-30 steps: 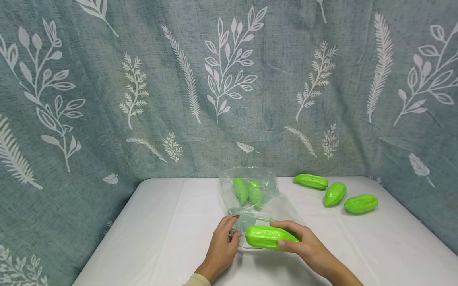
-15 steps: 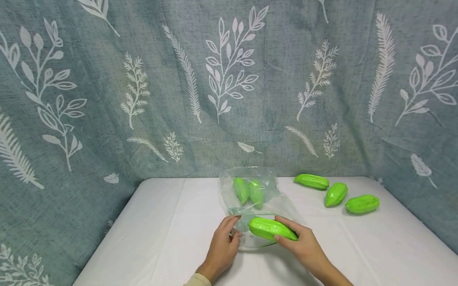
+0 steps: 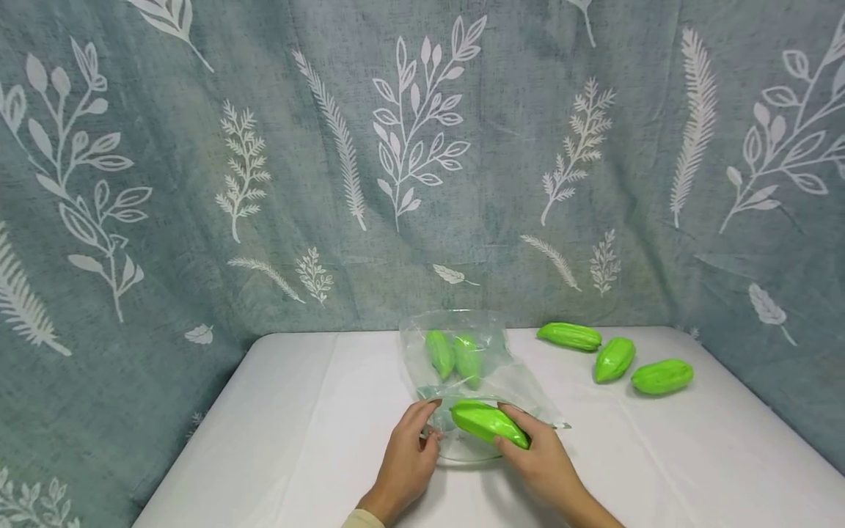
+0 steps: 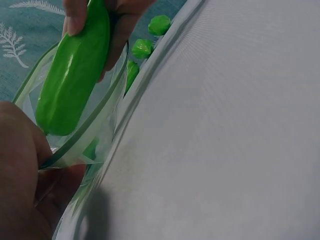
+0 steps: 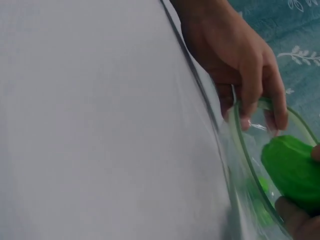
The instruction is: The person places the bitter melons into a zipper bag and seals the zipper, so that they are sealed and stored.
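Nearest, the left hand (image 3: 411, 449), a pale sleeve (image 3: 363, 519) at its wrist, grips the left side of the rim (image 5: 245, 150) of a clear plastic bag (image 3: 524, 385), fingers bent over the edge. Across from it, the right hand (image 3: 543, 446) holds a ridged green fruit (image 3: 488, 422) between thumb and fingers, tilted, with its far end at the bag's open mouth; how deep that end sits, I cannot tell.

The rim looks soft and has its firmest visible hold on the left — if that grip slackens, the mouth could fold in and the fruit's blunt end catch on it. The fruit is glossy, so a loose pinch might let it turn or drop outside the rim. A hard shove, too, could drag the bag along the white table (image 3: 297, 425).

Beyond the mouth, two green fruits (image 3: 439, 355) lie side by side inside the bag; the held one might jam against them if pushed far. To the right, three loose green fruits (image 3: 615, 359) rest near the far edge, before a leaf-patterned curtain (image 3: 488, 183).
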The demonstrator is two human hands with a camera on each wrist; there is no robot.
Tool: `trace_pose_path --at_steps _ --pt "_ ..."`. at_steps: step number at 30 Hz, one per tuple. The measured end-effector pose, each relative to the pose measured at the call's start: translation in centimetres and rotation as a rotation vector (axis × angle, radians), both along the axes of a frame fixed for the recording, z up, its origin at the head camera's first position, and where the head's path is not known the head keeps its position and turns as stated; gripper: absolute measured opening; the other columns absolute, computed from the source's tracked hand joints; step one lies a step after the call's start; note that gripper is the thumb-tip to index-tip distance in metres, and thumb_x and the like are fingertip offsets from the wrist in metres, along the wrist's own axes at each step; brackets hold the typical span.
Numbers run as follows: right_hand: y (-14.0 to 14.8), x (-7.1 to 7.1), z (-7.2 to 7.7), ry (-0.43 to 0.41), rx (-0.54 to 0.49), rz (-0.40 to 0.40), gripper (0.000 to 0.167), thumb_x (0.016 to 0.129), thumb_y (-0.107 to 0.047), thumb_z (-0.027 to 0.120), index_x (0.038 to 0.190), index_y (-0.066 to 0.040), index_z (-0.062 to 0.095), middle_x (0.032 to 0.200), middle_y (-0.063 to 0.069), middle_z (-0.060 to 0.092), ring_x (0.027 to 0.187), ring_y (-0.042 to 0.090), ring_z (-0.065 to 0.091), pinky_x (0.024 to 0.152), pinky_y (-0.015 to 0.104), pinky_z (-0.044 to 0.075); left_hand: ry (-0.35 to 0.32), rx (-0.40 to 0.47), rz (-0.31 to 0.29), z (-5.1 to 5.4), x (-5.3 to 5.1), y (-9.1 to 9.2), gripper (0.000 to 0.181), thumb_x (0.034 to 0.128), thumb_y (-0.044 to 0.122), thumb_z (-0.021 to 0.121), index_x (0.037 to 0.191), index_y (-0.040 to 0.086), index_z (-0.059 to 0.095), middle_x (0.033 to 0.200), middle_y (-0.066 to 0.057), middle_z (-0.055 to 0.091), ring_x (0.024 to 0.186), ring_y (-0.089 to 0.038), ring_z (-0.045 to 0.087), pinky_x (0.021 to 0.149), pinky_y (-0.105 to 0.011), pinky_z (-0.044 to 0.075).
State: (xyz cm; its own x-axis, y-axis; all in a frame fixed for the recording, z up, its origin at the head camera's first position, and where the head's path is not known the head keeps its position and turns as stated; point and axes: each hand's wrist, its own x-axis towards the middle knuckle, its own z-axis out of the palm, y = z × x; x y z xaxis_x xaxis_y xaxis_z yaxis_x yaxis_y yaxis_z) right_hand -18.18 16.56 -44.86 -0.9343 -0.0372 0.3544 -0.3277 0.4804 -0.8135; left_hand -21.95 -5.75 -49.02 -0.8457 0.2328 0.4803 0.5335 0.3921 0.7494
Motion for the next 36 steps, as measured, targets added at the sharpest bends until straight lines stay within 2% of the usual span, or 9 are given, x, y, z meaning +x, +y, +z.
trace_pose_path --at_steps 3,8,13,18,27,32,36 --pt "-0.8 -0.2 -0.1 0.016 0.038 -0.032 0.048 0.087 -0.013 0.075 0.131 0.002 0.063 0.128 0.015 0.065 0.115 0.025 0.06 0.093 0.04 0.051 0.008 -0.001 0.0 0.1 -0.1 0.0 0.051 0.09 -0.006 0.055 0.14 0.007 0.055 0.138 -0.002 0.053 0.092 -0.008 0.061 0.075 -0.021 0.055" --pt "-1.9 -0.9 -0.1 -0.009 0.079 -0.082 0.044 0.089 -0.017 0.073 0.129 0.001 0.064 0.123 0.015 0.067 0.107 0.025 0.063 0.088 0.041 0.052 0.003 0.007 0.005 0.1 0.0 0.0 0.053 0.0889 -0.007 0.054 0.14 0.006 0.055 0.138 -0.002 0.053 0.091 -0.005 0.061 0.075 -0.021 0.055" --pt "-2.5 -1.6 0.1 -0.039 0.075 -0.104 0.045 0.091 -0.019 0.071 0.129 0.004 0.061 0.126 0.018 0.064 0.116 0.032 0.06 0.098 0.049 0.049 0.006 0.017 -0.002 0.3 0.1 0.0 0.053 0.0891 -0.007 0.054 0.14 0.005 0.055 0.138 -0.002 0.053 0.091 -0.007 0.062 0.075 -0.022 0.055" --pt "-2.9 -2.0 -0.1 -0.072 0.021 -0.099 0.047 0.089 -0.015 0.071 0.128 0.008 0.058 0.123 0.02 0.063 0.116 0.035 0.059 0.101 0.05 0.047 0.016 0.014 -0.012 0.3 0.1 0.0 0.052 0.0886 -0.008 0.054 0.139 0.004 0.055 0.137 -0.004 0.054 0.091 -0.008 0.063 0.074 -0.022 0.055" --pt "-3.8 -2.9 -0.6 -0.123 -0.127 -0.133 0.045 0.085 -0.012 0.071 0.124 0.009 0.061 0.112 0.021 0.067 0.101 0.028 0.064 0.086 0.04 0.052 -0.006 0.032 -0.027 0.0 0.2 -0.2 0.052 0.0892 -0.01 0.052 0.14 0.002 0.054 0.139 -0.006 0.053 0.091 -0.009 0.064 0.073 -0.022 0.056" --pt "-4.2 -3.1 -0.9 -0.166 -0.194 -0.164 0.045 0.082 -0.01 0.069 0.121 0.011 0.062 0.111 0.021 0.068 0.101 0.027 0.062 0.092 0.043 0.05 -0.03 0.044 -0.039 0.0 0.3 0.0 0.053 0.0891 -0.01 0.052 0.141 0.002 0.053 0.139 -0.008 0.053 0.09 -0.009 0.064 0.072 -0.023 0.056" --pt "-4.0 -3.1 -0.6 -0.195 -0.231 -0.201 0.049 0.083 -0.01 0.069 0.121 0.017 0.057 0.114 0.025 0.065 0.105 0.032 0.06 0.095 0.048 0.049 -0.019 0.042 -0.034 0.2 0.2 0.2 0.053 0.0888 -0.01 0.053 0.14 0.003 0.054 0.138 -0.008 0.054 0.09 -0.01 0.064 0.071 -0.022 0.056"
